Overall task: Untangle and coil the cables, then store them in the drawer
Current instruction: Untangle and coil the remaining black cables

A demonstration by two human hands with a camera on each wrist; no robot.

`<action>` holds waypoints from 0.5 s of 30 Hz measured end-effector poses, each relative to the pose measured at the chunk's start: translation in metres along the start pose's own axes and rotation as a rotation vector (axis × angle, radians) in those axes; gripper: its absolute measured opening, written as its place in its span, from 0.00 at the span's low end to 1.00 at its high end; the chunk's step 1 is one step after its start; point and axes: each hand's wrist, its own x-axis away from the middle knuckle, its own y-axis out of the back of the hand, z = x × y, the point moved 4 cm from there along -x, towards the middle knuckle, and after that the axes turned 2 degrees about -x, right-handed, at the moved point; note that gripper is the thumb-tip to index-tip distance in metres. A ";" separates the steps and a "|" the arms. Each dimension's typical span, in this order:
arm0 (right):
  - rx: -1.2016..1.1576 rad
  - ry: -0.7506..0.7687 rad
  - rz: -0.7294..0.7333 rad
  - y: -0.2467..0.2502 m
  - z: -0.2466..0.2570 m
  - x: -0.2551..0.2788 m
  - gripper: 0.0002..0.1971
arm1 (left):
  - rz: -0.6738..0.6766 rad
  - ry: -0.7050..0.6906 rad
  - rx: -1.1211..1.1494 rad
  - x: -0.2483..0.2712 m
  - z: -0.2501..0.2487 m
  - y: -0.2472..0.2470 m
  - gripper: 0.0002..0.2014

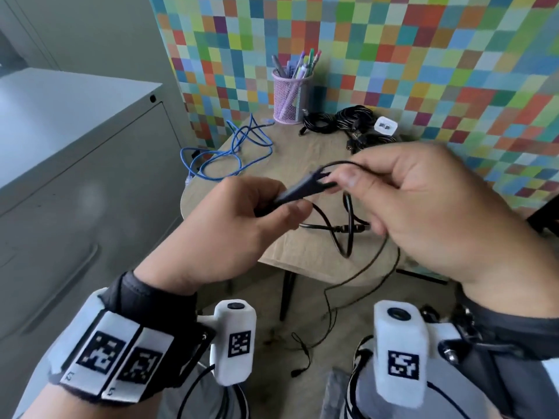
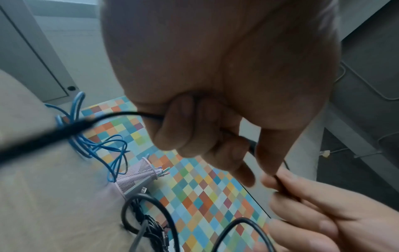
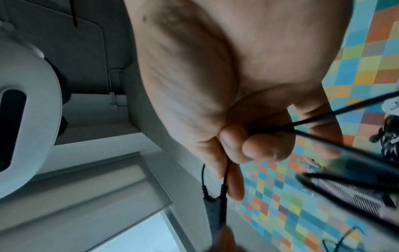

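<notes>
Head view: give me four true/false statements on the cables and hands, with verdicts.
1. Both hands hold a thin black cable. True: the left hand and the right hand both grip it.
2. The blue cable is neatly coiled. False: it lies in loose tangled loops.
3. The pen cup lies tipped over. False: it stands upright.
4. Part of the black cable hangs below the table edge. True.
</notes>
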 end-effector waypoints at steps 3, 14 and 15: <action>-0.038 -0.011 -0.049 0.018 0.000 0.004 0.10 | 0.012 0.030 -0.033 0.000 0.002 0.001 0.25; -0.414 -0.213 0.364 -0.004 -0.018 0.012 0.22 | -0.059 0.026 0.291 -0.005 0.011 0.005 0.18; -0.441 -0.216 0.381 -0.007 -0.020 0.011 0.21 | -0.082 0.024 0.312 -0.006 0.013 0.005 0.17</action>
